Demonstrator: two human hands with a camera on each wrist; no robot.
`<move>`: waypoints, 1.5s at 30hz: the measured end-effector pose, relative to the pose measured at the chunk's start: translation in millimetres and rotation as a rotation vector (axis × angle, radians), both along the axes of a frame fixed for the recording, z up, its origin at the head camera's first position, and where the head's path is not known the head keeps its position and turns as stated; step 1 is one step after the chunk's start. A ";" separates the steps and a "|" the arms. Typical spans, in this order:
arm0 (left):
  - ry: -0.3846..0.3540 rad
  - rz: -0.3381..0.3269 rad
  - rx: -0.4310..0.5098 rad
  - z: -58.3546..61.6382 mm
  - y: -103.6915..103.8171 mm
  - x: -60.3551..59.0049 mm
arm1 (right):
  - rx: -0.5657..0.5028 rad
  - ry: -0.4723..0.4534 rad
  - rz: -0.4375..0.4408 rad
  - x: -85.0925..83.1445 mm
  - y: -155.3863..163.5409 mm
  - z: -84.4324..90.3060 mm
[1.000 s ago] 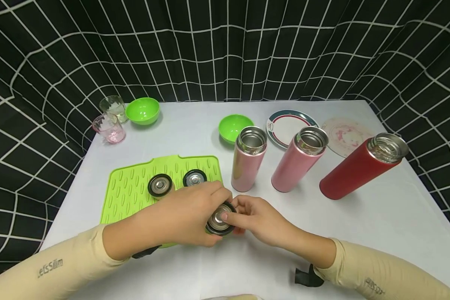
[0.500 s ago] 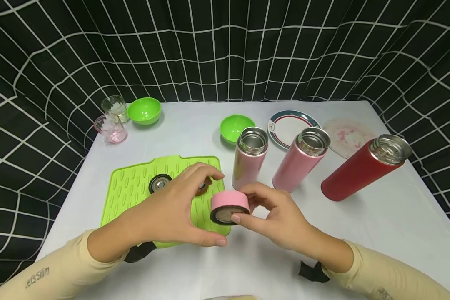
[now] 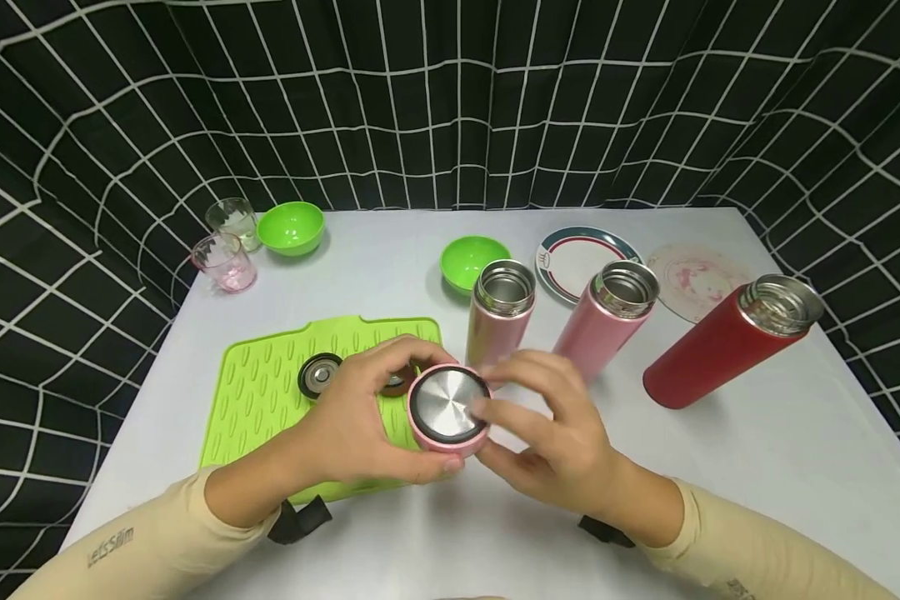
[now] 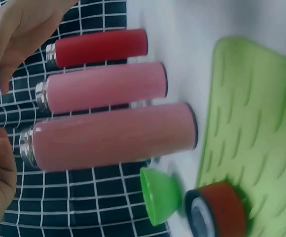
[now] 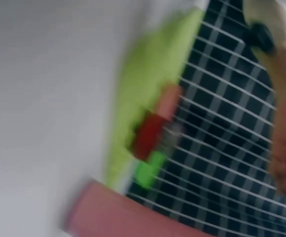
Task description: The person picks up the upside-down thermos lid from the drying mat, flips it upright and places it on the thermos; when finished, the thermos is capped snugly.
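Observation:
Both hands meet over the front of the white table and hold a pink bottle lid, its steel face turned up toward me. My left hand grips it with the thumb below and the fingers arched over its far edge. My right hand holds its right side, fingers blurred. Behind stand three open bottles: a pink one, a second pink one and a red one. A black-rimmed lid lies on the green mat. A red lid sits behind my left hand.
Two green bowls, a clear glass and a pink glass stand at the back left. A striped plate and a pale patterned plate lie at the back right. Black grid cloth walls the table in.
The pink lid came up off the mat's edge and turned over, from its inside facing me to its steel face. My left hand closed back onto it, and the right hand shifted round it.

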State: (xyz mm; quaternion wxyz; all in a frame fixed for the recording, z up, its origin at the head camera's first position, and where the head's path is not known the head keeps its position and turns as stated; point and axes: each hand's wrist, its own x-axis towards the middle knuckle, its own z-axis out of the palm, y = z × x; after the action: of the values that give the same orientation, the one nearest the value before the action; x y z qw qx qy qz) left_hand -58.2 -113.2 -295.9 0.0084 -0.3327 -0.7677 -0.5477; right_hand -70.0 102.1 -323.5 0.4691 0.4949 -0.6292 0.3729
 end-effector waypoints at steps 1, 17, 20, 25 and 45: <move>0.018 0.014 0.008 1.2 -0.8 -4.1 | -0.028 -0.042 -0.028 0.3 -2.0 -4.2; 0.282 0.193 0.001 22.4 28.2 -109.3 | -0.145 -1.343 -0.143 -26.2 -4.4 -45.4; 0.260 0.176 -0.022 19.3 34.4 -112.9 | -0.195 -1.406 -0.125 -37.7 -3.9 -57.6; 0.213 0.151 -0.088 15.0 41.5 -112.5 | -0.225 -1.442 -0.131 -46.4 -4.2 -69.9; 0.086 -0.045 -0.007 -11.0 43.5 -116.4 | -0.089 -1.375 -0.193 -51.5 1.9 -74.0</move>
State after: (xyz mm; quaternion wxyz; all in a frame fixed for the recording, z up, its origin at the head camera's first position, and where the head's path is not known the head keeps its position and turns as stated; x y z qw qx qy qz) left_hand -174.6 -69.7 -306.9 0.0278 -0.3730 -0.7608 -0.5303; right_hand -121.5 103.9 -397.4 0.0149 0.0684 -0.8089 0.5837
